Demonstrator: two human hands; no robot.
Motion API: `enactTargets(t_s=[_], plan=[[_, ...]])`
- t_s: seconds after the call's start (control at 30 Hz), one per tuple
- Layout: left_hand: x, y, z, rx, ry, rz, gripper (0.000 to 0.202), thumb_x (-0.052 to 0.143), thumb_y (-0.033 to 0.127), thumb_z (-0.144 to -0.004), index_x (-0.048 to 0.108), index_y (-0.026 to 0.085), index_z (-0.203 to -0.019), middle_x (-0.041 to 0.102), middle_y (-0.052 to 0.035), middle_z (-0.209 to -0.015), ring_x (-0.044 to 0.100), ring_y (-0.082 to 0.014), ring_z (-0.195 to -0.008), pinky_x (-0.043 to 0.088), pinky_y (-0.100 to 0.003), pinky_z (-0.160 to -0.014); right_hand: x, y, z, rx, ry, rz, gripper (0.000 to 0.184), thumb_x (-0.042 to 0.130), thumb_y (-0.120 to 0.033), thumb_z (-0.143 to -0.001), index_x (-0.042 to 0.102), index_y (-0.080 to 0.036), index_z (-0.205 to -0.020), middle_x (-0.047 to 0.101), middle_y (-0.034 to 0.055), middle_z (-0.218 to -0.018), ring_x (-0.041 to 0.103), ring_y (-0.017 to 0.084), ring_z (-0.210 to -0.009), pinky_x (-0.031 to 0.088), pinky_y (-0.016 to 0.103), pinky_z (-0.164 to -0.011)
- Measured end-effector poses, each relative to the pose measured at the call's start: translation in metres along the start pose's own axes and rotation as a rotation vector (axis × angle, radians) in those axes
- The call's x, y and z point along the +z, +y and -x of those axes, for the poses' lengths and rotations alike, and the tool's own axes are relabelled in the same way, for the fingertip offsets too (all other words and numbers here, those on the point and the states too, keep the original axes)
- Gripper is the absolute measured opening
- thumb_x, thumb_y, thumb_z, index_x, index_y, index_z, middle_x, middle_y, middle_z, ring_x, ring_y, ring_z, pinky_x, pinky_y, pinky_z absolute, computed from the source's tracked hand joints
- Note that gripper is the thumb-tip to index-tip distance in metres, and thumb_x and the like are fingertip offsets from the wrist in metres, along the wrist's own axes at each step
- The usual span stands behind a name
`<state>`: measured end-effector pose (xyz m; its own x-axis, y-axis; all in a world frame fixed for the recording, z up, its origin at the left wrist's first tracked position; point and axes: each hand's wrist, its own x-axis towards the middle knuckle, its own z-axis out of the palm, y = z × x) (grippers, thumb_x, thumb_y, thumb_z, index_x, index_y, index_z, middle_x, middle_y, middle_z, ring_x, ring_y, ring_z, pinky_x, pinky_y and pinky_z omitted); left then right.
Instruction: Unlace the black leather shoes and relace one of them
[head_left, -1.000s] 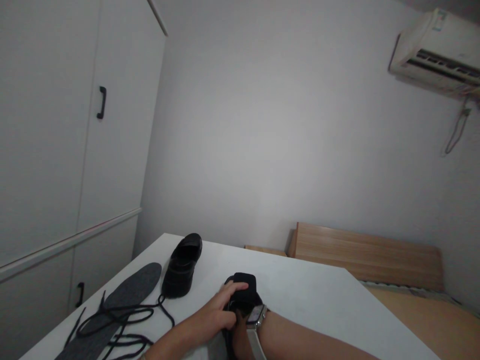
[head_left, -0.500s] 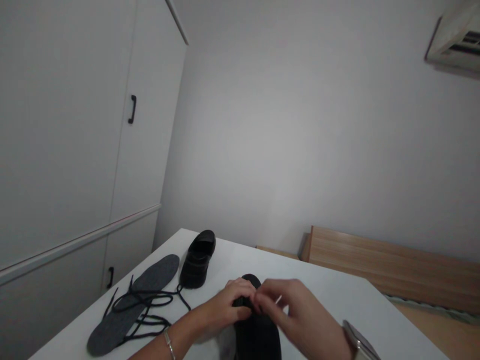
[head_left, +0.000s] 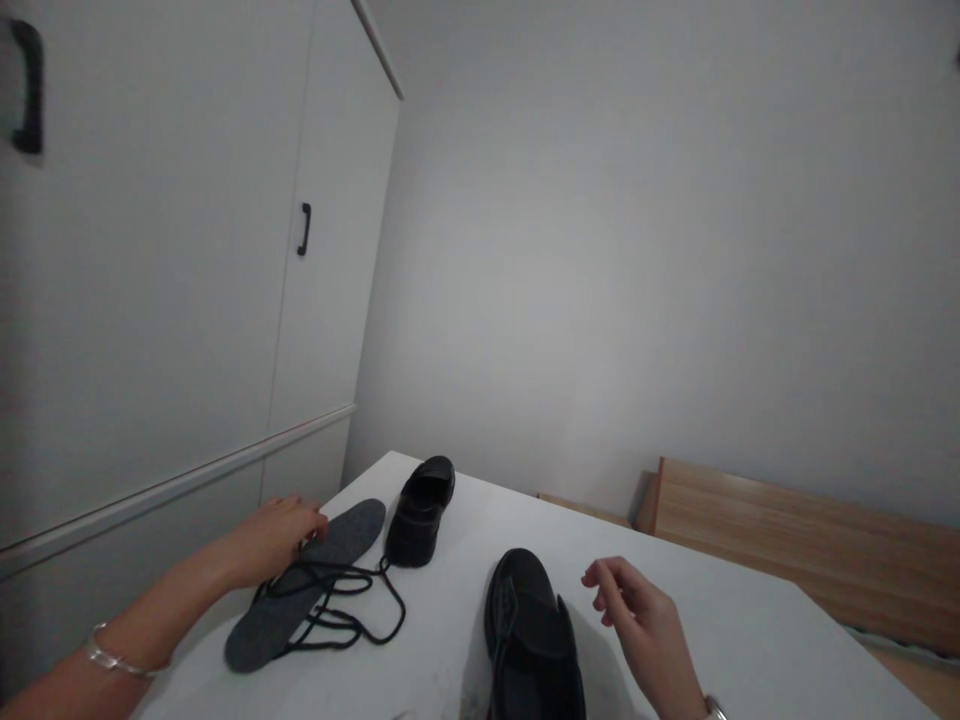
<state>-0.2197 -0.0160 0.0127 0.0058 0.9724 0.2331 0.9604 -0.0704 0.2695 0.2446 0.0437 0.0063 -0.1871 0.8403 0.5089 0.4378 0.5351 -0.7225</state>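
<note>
Reaching left hand (head_left: 277,528) onto grey insole (head_left: 307,580) and black lace (head_left: 337,600), fingers curled over them; right hand (head_left: 637,620) hovering loose, empty, at 3 o'clock of near shoe (head_left: 532,640) on counter (head_left: 712,620).

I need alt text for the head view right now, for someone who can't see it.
The left hand reaches onto a grey insole tangled with black laces on a white table. The right hand hovers open beside a black shoe; a second shoe sits farther back.

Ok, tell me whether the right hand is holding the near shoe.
No: the right hand hangs open just right of the near shoe, fingers curled and clear of it.
</note>
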Motion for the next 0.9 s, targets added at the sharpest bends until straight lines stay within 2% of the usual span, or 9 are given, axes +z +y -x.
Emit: enactTargets(t_s=[0.17,0.3,0.4,0.5,0.63,0.73,0.8,0.87,0.9], plan=[[0.008,0.003,0.002,0.014,-0.110,-0.092,0.026,0.059,0.004,-0.057,0.071,0.021,-0.074,0.067,-0.0102,-0.089,0.058,-0.0353,-0.094,0.040,-0.041,-0.080,0.009,-0.017,0.008,-0.158,-0.113,0.115,0.038,0.044,-0.048,-0.098,0.065,-0.021,-0.080,0.069,0.0041,-0.077,0.064,0.018,-0.067,0.049,0.027,-0.059],[0.008,0.009,0.000,0.044,-0.105,-0.065,0.016,0.054,0.009,-0.068,0.066,0.019,-0.074,0.066,-0.0106,-0.088,0.059,-0.0324,-0.092,0.040,-0.038,-0.079,0.011,-0.019,0.011,-0.238,-0.108,0.149,0.035,0.043,-0.041,-0.100,0.064,-0.021,-0.081,0.069,0.0034,-0.076,0.064,0.017,-0.066,0.049,0.027,-0.062],[-0.005,0.016,-0.003,0.048,-0.100,0.003,0.015,0.049,0.018,-0.080,0.064,0.018,-0.081,0.068,-0.0089,-0.086,0.061,-0.0281,-0.085,0.041,-0.034,-0.074,0.009,-0.017,0.011,-0.253,-0.039,0.145,0.032,0.046,-0.040,-0.100,0.065,-0.021,-0.082,0.068,0.0032,-0.076,0.063,0.017,-0.065,0.048,0.026,-0.059],[-0.029,0.042,-0.003,0.079,-0.071,0.089,0.024,0.043,0.031,-0.091,0.064,0.019,-0.088,0.067,-0.0048,-0.082,0.061,-0.0221,-0.077,0.040,-0.028,-0.067,0.006,-0.018,0.010,-0.248,0.073,0.107,0.030,0.049,-0.041,-0.098,0.066,-0.021,-0.083,0.069,0.0042,-0.079,0.064,0.019,-0.068,0.050,0.026,-0.059],[-0.065,0.108,0.005,0.237,0.035,0.356,0.031,0.046,0.044,-0.094,0.065,0.020,-0.090,0.060,0.0002,-0.071,0.053,-0.0169,-0.065,0.036,-0.024,-0.059,0.010,-0.042,0.009,-0.221,0.125,-0.025,0.027,0.052,-0.041,-0.097,0.068,-0.022,-0.088,0.070,0.0056,-0.086,0.066,0.021,-0.078,0.053,0.028,-0.069],[-0.079,0.161,0.012,0.358,0.099,0.498,0.028,0.050,0.044,-0.093,0.065,0.020,-0.091,0.061,0.0005,-0.072,0.052,-0.0157,-0.063,0.034,-0.022,-0.054,0.024,-0.077,0.010,-0.218,-0.029,-0.177,0.027,0.059,-0.042,-0.094,0.066,-0.024,-0.113,0.068,0.0080,-0.114,0.062,0.024,-0.107,0.049,0.035,-0.095],[-0.083,0.190,0.013,0.421,0.154,0.614,0.028,0.052,0.045,-0.093,0.065,0.021,-0.090,0.061,0.0005,-0.071,0.052,-0.0156,-0.062,0.035,-0.022,-0.052,0.037,-0.100,0.011,-0.213,-0.222,-0.338,0.061,0.074,-0.046,-0.082,0.052,-0.026,-0.136,0.056,0.0098,-0.137,0.049,0.027,-0.129,0.036,0.041,-0.111],[-0.084,0.211,0.010,0.455,0.222,0.748,0.026,0.055,0.045,-0.092,0.065,0.021,-0.089,0.060,0.0006,-0.069,0.052,-0.0153,-0.060,0.036,-0.022,-0.051,0.048,-0.116,0.014,-0.188,-0.472,-0.559,0.084,0.085,-0.047,-0.070,0.047,-0.024,-0.141,0.063,0.0105,-0.126,0.052,0.027,-0.127,0.035,0.043,-0.110],[-0.085,0.217,0.006,0.457,0.277,0.825,0.025,0.056,0.044,-0.091,0.064,0.020,-0.089,0.059,0.0011,-0.066,0.051,-0.0145,-0.057,0.036,-0.021,-0.049,0.051,-0.121,0.016,-0.142,-0.628,-0.673,0.083,0.087,-0.047,-0.068,0.051,-0.022,-0.137,0.068,0.0089,-0.112,0.059,0.026,-0.116,0.041,0.042,-0.104]])
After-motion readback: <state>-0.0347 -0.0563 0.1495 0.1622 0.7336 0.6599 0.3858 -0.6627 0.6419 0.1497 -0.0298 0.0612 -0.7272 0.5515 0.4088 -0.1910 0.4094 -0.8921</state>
